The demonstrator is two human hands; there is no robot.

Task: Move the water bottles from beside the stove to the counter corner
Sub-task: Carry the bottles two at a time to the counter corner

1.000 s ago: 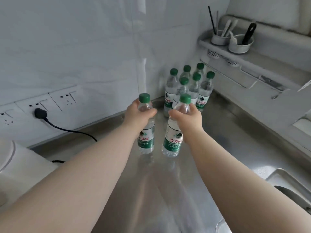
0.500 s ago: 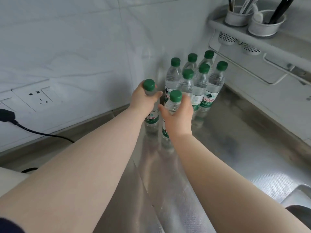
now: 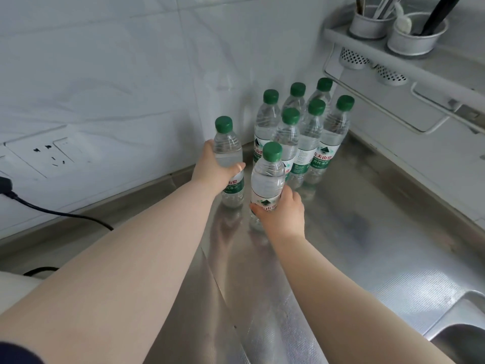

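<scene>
Near the far corner, left hand [image 3: 210, 171] grips the left bottle [image 3: 227, 148], right hand [image 3: 284, 214] the right bottle [image 3: 267, 179]; nudging the tight cluster [image 3: 312, 132] could topple it.

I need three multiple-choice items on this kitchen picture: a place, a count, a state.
1. Where do the free bottles stand? A in the sink; B at the counter corner; C on the shelf.
2. How many green caps show? A five; B eight; C ten.
3. What does the left hand do? A grips a bottle; B lies flat; C holds a plug.
Answers: B, they cluster in the corner; B, six free plus two held; A, it curls round the bottle's body.
</scene>
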